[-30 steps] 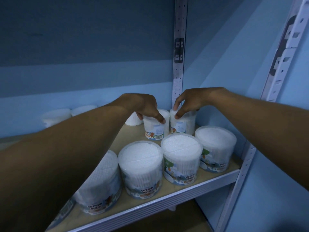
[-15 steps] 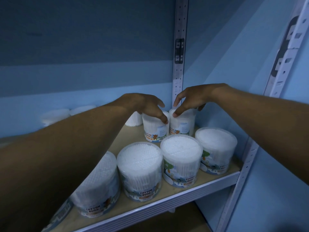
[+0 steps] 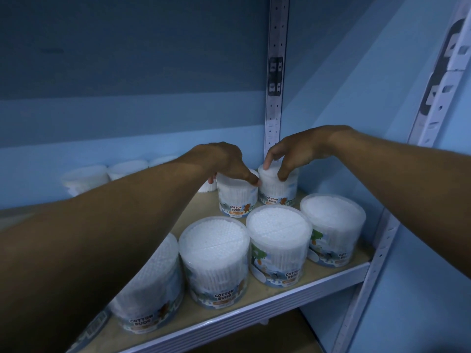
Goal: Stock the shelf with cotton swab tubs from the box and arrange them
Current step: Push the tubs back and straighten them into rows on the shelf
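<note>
Labels now face the front on the two far tubs: a second ago the left far tub [image 3: 238, 197] showed a barcode panel and the right far tub [image 3: 278, 187] a pale side panel, and now both show the "Cotton Buds" print, so both have been turned where they stand. The left hand [image 3: 224, 161] grips the lid of the left far tub from above, fingers curled round its rim with one fingertip down on the right edge, touching or nearly touching the neighbour. The right hand [image 3: 293, 151] pinches the lid of the right far tub, thumb on the left edge and a finger on the near edge. Both tubs stand upright on the wooden shelf [image 3: 339, 263], touching or nearly so, in the far right corner by the metal post [image 3: 276, 72]. In the near row three tubs [image 3: 279, 243] stand close side by side along the front edge, with a fourth tub [image 3: 153, 284] further left, half hidden by the left forearm. More white tubs [image 3: 86, 175] sit far back on the left, blurred. The box is out of view. By my judgement the far pair is now placed and faced, so the turning step looks about done, and space between the far pair and the back-left tubs still waits for stock.
</note>
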Tool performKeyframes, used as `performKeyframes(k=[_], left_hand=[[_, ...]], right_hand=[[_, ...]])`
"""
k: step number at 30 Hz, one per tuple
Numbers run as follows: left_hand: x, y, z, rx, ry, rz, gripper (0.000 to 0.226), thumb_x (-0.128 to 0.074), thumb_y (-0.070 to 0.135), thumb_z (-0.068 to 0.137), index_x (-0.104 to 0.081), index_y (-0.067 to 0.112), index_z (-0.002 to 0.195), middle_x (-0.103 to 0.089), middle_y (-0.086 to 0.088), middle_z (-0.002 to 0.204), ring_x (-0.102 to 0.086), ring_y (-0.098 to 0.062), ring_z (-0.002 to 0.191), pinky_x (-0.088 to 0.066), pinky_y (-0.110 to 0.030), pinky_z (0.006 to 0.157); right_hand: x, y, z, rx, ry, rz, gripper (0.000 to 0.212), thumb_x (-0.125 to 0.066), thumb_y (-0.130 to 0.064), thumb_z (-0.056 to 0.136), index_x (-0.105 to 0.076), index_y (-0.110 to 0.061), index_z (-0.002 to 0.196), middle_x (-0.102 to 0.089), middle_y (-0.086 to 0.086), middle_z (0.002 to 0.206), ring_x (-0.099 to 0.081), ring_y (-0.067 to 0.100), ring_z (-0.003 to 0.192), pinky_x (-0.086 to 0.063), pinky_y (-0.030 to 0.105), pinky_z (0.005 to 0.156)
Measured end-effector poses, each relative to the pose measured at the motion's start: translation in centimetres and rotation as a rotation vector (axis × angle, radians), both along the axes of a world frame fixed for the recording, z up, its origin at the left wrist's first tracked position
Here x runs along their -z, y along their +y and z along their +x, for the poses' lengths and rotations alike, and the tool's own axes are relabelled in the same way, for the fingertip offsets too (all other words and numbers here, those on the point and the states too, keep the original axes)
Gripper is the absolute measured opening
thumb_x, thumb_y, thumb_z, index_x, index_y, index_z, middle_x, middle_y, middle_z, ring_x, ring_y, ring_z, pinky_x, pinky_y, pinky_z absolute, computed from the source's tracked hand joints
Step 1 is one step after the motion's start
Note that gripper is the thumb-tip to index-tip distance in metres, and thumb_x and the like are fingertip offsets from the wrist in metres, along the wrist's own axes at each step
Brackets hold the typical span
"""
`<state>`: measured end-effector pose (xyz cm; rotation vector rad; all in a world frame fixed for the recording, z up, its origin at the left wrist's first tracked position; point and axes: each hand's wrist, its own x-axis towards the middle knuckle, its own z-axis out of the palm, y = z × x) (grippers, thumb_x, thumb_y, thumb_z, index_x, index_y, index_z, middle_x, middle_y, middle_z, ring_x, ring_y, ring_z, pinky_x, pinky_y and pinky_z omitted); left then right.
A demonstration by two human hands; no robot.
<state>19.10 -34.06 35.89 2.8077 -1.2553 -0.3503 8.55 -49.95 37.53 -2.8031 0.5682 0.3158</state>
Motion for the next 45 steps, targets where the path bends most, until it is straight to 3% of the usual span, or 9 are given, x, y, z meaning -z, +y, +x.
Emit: performKeyframes(k=[4, 7, 14, 17, 19, 23, 28, 38, 45], left_hand=[[-0.3, 0.0, -0.2, 0.032, 0.016, -0.005, 0.091, -0.07, 0.068, 0.074, -0.043, 0.02, 0.146, -0.045, -0.002, 0.146, -0.051, -0.027, 0.125, -0.055, -0.041, 0.094], [-0.6, 0.1, -0.2, 0.054, 0.049, 0.006, 0.083, -0.075, 0.059, 0.075, -0.047, 0.021, 0.144, -0.045, -0.002, 0.145, -0.05, -0.028, 0.125, -0.055, -0.041, 0.094], [0.2, -0.3, 0.2, -0.023, 0.04, -0.032, 0.085, -0.075, 0.069, 0.068, -0.056, 0.015, 0.132, -0.056, -0.004, 0.131, -0.06, -0.028, 0.108, -0.061, -0.036, 0.077], [0.5, -0.4, -0.2, -0.014, -0.051, -0.017, 0.087, -0.068, 0.073, 0.072, -0.054, 0.014, 0.134, -0.056, -0.005, 0.133, -0.059, -0.026, 0.106, -0.057, -0.034, 0.082], [0.3, -0.5, -0.5, 0.012, -0.111, -0.015, 0.091, -0.064, 0.073, 0.075, -0.046, 0.016, 0.143, -0.051, -0.004, 0.142, -0.055, -0.026, 0.116, -0.052, -0.033, 0.087], [-0.3, -0.5, -0.5, 0.028, -0.009, -0.043, 0.092, -0.071, 0.066, 0.074, -0.041, 0.017, 0.147, -0.044, -0.003, 0.148, -0.051, -0.028, 0.126, -0.052, -0.041, 0.097], [-0.7, -0.5, -0.2, 0.063, 0.014, 0.01, 0.084, -0.075, 0.053, 0.078, -0.043, 0.016, 0.146, -0.044, -0.002, 0.147, -0.051, -0.029, 0.126, -0.053, -0.043, 0.097], [-0.7, -0.1, -0.5, 0.073, 0.038, 0.0, 0.078, -0.076, 0.049, 0.08, -0.047, 0.016, 0.144, -0.046, -0.003, 0.146, -0.052, -0.029, 0.124, -0.053, -0.043, 0.097], [-0.6, -0.1, -0.5, 0.066, 0.054, -0.005, 0.077, -0.075, 0.053, 0.079, -0.05, 0.017, 0.142, -0.049, -0.002, 0.143, -0.053, -0.029, 0.122, -0.054, -0.042, 0.096]], right_hand=[[0.1, -0.1, 0.4, 0.042, -0.04, -0.064, 0.054, -0.083, -0.055, 0.071, -0.06, -0.045, 0.119, -0.048, -0.008, 0.134, -0.053, 0.021, 0.119, -0.057, 0.039, 0.093], [0.4, -0.2, 0.7, 0.06, -0.052, -0.079, 0.061, -0.082, -0.064, 0.066, -0.062, -0.039, 0.118, -0.052, -0.005, 0.132, -0.06, 0.025, 0.111, -0.061, 0.037, 0.085], [0.5, 0.1, 0.7, 0.033, -0.047, -0.075, 0.051, -0.083, -0.046, 0.076, -0.063, -0.035, 0.122, -0.052, -0.005, 0.131, -0.057, 0.022, 0.115, -0.059, 0.037, 0.09], [0.5, -0.3, 0.7, 0.034, -0.029, -0.026, 0.058, -0.086, -0.038, 0.073, -0.058, -0.041, 0.123, -0.051, -0.007, 0.131, -0.054, 0.02, 0.118, -0.056, 0.037, 0.095], [0.5, -0.6, 0.7, 0.03, -0.03, 0.014, 0.066, -0.087, -0.038, 0.072, -0.054, -0.044, 0.129, -0.05, -0.008, 0.134, -0.052, 0.019, 0.123, -0.054, 0.038, 0.099], [0.5, -0.4, 0.8, 0.035, -0.05, -0.002, 0.071, -0.084, -0.053, 0.072, -0.051, -0.044, 0.134, -0.049, -0.008, 0.131, -0.051, 0.019, 0.121, -0.055, 0.038, 0.096], [0.4, -0.3, 0.9, 0.026, -0.064, -0.064, 0.065, -0.08, -0.061, 0.072, -0.057, -0.039, 0.128, -0.047, -0.008, 0.132, -0.056, 0.022, 0.116, -0.06, 0.035, 0.088], [0.2, 0.2, 0.7, 0.019, -0.055, -0.076, 0.054, -0.084, -0.047, 0.075, -0.063, -0.035, 0.124, -0.05, -0.006, 0.135, -0.056, 0.021, 0.115, -0.06, 0.035, 0.089], [0.1, 0.6, 0.7, 0.008, -0.024, -0.05, 0.052, -0.084, -0.041, 0.076, -0.062, -0.043, 0.123, -0.05, -0.008, 0.13, -0.054, 0.022, 0.119, -0.058, 0.036, 0.093]])
